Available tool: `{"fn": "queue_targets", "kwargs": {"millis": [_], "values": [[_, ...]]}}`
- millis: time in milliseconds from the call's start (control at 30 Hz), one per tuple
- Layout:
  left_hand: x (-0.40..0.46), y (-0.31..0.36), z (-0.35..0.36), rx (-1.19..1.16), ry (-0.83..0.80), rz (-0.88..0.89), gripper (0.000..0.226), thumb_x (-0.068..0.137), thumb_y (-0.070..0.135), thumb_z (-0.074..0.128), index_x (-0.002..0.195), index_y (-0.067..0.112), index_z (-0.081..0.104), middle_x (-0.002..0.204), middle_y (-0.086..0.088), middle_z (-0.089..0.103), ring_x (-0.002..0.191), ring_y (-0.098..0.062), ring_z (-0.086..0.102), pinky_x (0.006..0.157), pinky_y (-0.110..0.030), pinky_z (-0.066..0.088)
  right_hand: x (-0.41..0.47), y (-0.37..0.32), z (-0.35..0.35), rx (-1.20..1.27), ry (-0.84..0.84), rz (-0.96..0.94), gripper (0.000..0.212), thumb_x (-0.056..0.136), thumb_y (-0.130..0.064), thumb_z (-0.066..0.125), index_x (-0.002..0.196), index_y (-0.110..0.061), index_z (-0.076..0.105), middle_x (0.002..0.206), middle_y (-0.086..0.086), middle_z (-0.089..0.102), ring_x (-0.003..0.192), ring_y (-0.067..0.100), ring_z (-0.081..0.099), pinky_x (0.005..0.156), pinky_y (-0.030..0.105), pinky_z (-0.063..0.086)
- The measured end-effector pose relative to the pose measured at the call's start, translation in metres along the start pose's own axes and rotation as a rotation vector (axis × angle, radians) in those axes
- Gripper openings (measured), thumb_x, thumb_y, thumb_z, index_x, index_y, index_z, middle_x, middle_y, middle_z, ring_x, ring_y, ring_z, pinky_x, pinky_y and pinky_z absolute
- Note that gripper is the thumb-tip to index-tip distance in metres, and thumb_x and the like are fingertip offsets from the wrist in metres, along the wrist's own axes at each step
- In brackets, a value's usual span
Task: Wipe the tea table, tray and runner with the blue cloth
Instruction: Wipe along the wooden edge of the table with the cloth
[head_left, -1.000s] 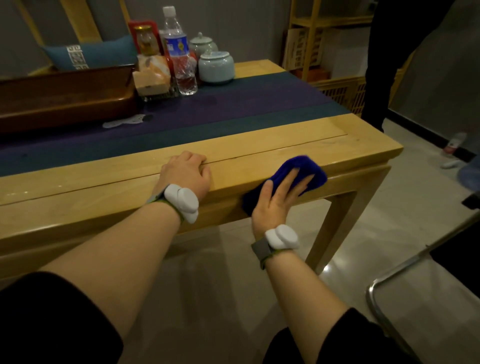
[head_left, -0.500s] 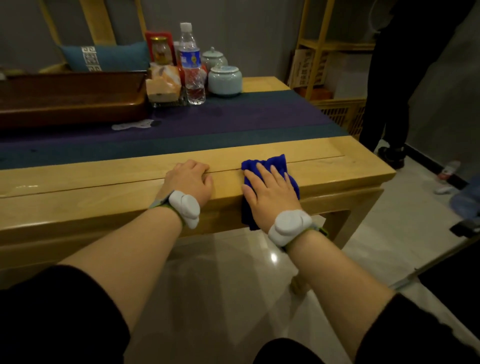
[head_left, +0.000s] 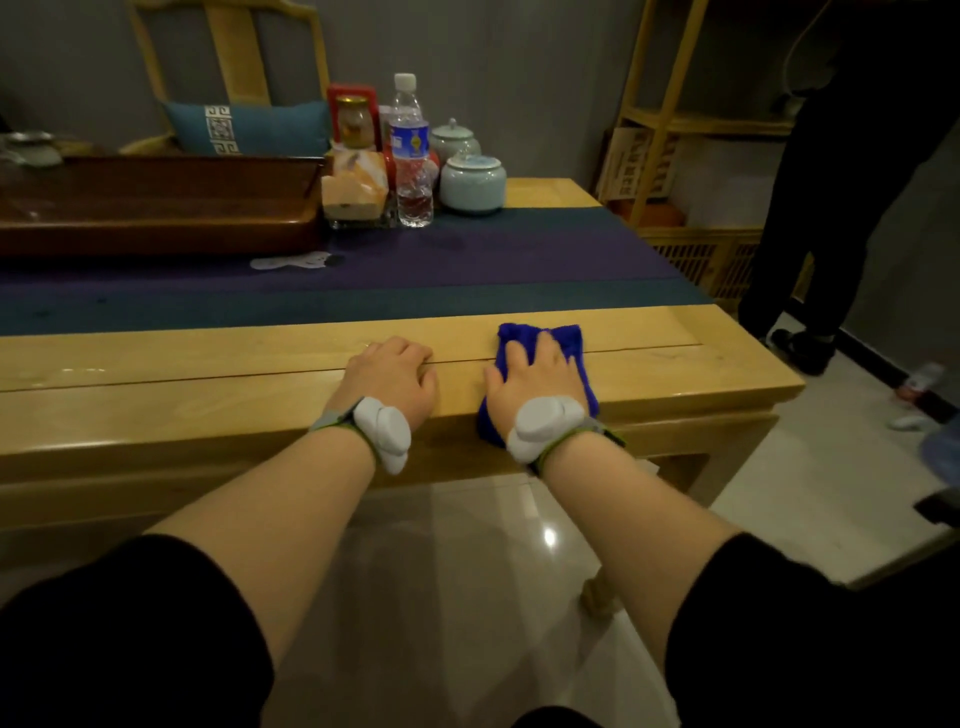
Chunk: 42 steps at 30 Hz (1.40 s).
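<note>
The right hand is pressing the blue cloth flat on the bench top with straight fingers, having come up from the front edge a second ago, so the wiping is moving onto the near wooden strip. The left hand is staying put, fingers curled, bracing on the wood and holding nothing. The runner and tray are lying beyond; the tray's left end is cut off, and part of the cloth is hiding under the palm
</note>
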<state>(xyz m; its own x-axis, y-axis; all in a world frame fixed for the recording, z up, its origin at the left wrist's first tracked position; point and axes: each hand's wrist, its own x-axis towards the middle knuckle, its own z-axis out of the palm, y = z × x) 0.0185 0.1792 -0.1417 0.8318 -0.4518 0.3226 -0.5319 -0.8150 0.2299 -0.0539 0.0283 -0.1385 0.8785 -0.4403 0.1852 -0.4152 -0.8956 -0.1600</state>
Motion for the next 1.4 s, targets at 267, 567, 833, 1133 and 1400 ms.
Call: {"fn": "queue_targets", "kwargs": {"millis": [267, 567, 833, 1133, 1400], "values": [[0.0, -0.001, -0.003, -0.048, -0.012, 0.012, 0.038, 0.094, 0.04, 0.039, 0.126, 0.025, 0.052, 0.121, 0.003, 0.057, 0.109, -0.018, 0.05, 0.092, -0.034, 0.044, 0.028, 0.036, -0.016, -0.033, -0.16, -0.207, 0.051, 0.099, -0.044, 0.021, 0.147, -0.025, 0.024, 0.152, 0.006, 0.021, 0.137, 0.029, 0.023, 0.112, 0.041, 0.02], [0.0, -0.001, -0.001, -0.057, 0.023, 0.02, 0.036, 0.093, 0.04, 0.04, 0.122, 0.025, 0.054, 0.117, 0.003, 0.058, 0.105, -0.017, 0.051, 0.088, -0.033, 0.043, 0.052, 0.03, -0.013, -0.095, -0.334, -0.169, 0.056, 0.1, -0.048, 0.016, 0.151, -0.029, 0.004, 0.159, -0.003, -0.005, 0.146, 0.025, -0.004, 0.117, 0.044, 0.003], [0.002, -0.001, -0.002, -0.044, -0.009, 0.009, 0.038, 0.093, 0.039, 0.038, 0.125, 0.025, 0.053, 0.122, 0.003, 0.057, 0.109, -0.019, 0.05, 0.09, -0.033, 0.041, 0.047, 0.043, -0.022, -0.042, -0.362, -0.36, 0.052, 0.102, -0.04, 0.022, 0.151, -0.027, 0.01, 0.159, -0.001, 0.002, 0.146, 0.024, 0.0, 0.116, 0.036, 0.003], [0.001, -0.001, 0.0, -0.04, 0.001, 0.02, 0.036, 0.093, 0.04, 0.039, 0.123, 0.025, 0.053, 0.118, 0.004, 0.057, 0.104, -0.016, 0.051, 0.088, -0.032, 0.042, 0.047, 0.033, -0.011, -0.054, -0.274, -0.222, 0.055, 0.1, -0.047, 0.018, 0.151, -0.028, 0.01, 0.159, -0.005, 0.002, 0.146, 0.022, 0.002, 0.118, 0.041, 0.003], [0.0, -0.004, -0.014, 0.038, -0.107, 0.023, 0.045, 0.095, 0.047, 0.032, 0.134, 0.028, 0.045, 0.139, 0.007, 0.045, 0.125, -0.016, 0.043, 0.102, -0.034, 0.035, 0.038, 0.052, -0.025, -0.003, -0.338, -0.362, 0.05, 0.102, -0.042, 0.023, 0.15, -0.03, 0.015, 0.159, -0.004, 0.008, 0.146, 0.021, 0.006, 0.116, 0.035, 0.005]]}}
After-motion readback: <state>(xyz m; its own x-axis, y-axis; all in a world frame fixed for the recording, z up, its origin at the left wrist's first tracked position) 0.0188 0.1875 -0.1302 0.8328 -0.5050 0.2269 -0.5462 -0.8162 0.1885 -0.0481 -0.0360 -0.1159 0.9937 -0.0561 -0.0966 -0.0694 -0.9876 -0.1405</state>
